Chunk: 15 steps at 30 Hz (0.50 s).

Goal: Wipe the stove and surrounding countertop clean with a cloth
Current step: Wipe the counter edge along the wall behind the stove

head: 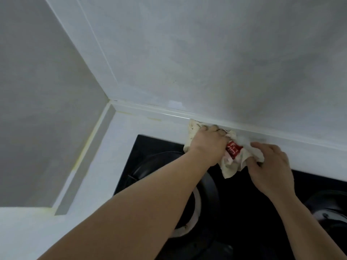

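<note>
Both hands (208, 145) (270, 166) clutching cream cloth (234, 162) over black stove (234, 194), white countertop (116, 156), grey walls (206, 53).

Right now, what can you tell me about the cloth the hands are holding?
The cloth is cream-coloured, soft and crumpled, with a red patch bearing white marks. It lies bunched on the white countertop strip behind the black stove, against the wall's base. The left hand presses on it; the right hand pinches its other end.
</note>
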Motion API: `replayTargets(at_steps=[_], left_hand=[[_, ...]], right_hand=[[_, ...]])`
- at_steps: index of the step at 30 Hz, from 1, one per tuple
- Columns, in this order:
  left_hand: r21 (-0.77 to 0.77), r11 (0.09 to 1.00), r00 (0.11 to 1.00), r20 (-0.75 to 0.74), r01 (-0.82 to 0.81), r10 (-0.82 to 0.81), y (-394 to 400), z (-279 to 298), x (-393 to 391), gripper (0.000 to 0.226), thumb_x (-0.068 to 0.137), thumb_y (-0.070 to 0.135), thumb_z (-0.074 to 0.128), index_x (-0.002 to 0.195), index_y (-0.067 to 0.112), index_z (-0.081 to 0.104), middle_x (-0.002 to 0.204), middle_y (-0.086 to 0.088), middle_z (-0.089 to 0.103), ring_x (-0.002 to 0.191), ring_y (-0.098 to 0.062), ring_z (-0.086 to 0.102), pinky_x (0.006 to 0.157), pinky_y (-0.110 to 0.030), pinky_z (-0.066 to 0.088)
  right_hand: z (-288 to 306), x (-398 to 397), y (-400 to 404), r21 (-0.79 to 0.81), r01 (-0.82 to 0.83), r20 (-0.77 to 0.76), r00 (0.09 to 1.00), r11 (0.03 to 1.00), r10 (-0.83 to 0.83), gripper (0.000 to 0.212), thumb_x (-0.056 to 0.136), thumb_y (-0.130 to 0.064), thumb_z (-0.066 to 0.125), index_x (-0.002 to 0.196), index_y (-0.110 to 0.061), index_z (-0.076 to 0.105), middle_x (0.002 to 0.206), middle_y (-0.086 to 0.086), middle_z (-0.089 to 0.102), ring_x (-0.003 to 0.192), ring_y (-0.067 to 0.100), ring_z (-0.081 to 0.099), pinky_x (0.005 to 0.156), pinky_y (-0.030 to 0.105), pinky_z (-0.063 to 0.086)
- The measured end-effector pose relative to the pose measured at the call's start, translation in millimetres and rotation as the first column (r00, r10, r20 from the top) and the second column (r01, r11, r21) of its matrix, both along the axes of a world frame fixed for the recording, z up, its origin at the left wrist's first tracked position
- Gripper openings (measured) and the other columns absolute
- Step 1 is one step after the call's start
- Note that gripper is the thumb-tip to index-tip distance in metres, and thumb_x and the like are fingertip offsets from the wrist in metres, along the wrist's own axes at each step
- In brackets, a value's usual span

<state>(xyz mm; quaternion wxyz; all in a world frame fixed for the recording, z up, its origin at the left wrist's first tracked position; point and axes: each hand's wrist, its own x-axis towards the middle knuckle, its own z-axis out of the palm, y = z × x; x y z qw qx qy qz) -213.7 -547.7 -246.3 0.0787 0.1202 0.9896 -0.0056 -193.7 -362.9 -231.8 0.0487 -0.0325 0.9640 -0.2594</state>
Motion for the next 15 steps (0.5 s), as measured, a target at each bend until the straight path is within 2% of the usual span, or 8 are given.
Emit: replayTargets(at_steps=[2, 5, 8, 11, 15], left_hand=[[-0.009, 0.999, 0.999, -0.022, -0.033, 0.032, -30, -4, 4, 0.043, 0.098, 0.028, 0.05, 0.141, 0.026, 0.055, 0.148, 0.003, 0.054, 0.138, -0.021, 0.042, 0.114, -0.041, 0.034], [-0.011, 0.991, 0.991, -0.006, -0.131, 0.131, -74, -2, 9, 0.037, 0.093, 0.028, 0.054, 0.129, 0.026, 0.064, 0.132, 0.0, 0.065, 0.127, -0.021, 0.055, 0.103, -0.037, 0.042], [0.067, 0.972, 0.974, 0.052, -0.226, 0.222, -117, 0, 12, 0.036, 0.093, 0.028, 0.052, 0.127, 0.025, 0.066, 0.128, -0.003, 0.067, 0.121, -0.024, 0.06, 0.095, -0.036, 0.047], [0.117, 0.952, 0.955, 0.122, -0.283, 0.27, -154, 0, 22, 0.04, 0.09, 0.029, 0.051, 0.128, 0.029, 0.065, 0.13, -0.002, 0.067, 0.122, -0.026, 0.06, 0.095, -0.039, 0.05], [0.136, 0.936, 0.943, 0.117, -0.326, 0.311, -194, -1, 39, 0.038, 0.091, 0.028, 0.051, 0.126, 0.032, 0.065, 0.127, -0.001, 0.066, 0.12, -0.026, 0.061, 0.089, -0.039, 0.052]], right_hand=[[1, 6, -12, 0.045, 0.014, -0.008, 1.0, 0.999, -0.014, 0.04, 0.095, -0.032, 0.06, 0.134, -0.021, 0.064, 0.135, 0.006, 0.059, 0.122, 0.03, 0.049, 0.092, 0.044, 0.045], [-3, 13, -36, 0.154, -0.083, -0.008, 0.996, 0.985, 0.085, 0.033, 0.096, -0.03, 0.06, 0.125, -0.019, 0.069, 0.127, 0.006, 0.063, 0.116, 0.031, 0.051, 0.082, 0.04, 0.045], [-5, 11, -64, 0.215, -0.172, 0.064, 0.985, 0.961, 0.162, 0.032, 0.099, -0.032, 0.054, 0.125, -0.023, 0.07, 0.126, 0.004, 0.063, 0.118, 0.03, 0.05, 0.091, 0.043, 0.046], [-7, 7, -90, 0.319, -0.264, 0.185, 0.959, 0.91, 0.214, 0.039, 0.104, -0.037, 0.041, 0.137, -0.03, 0.062, 0.138, 0.002, 0.055, 0.126, 0.027, 0.046, 0.101, 0.044, 0.042], [-6, 3, -108, 0.323, -0.281, 0.236, 0.949, 0.904, 0.211, 0.043, 0.107, -0.039, 0.034, 0.135, -0.02, 0.061, 0.142, 0.005, 0.053, 0.128, 0.029, 0.048, 0.1, 0.045, 0.043]])
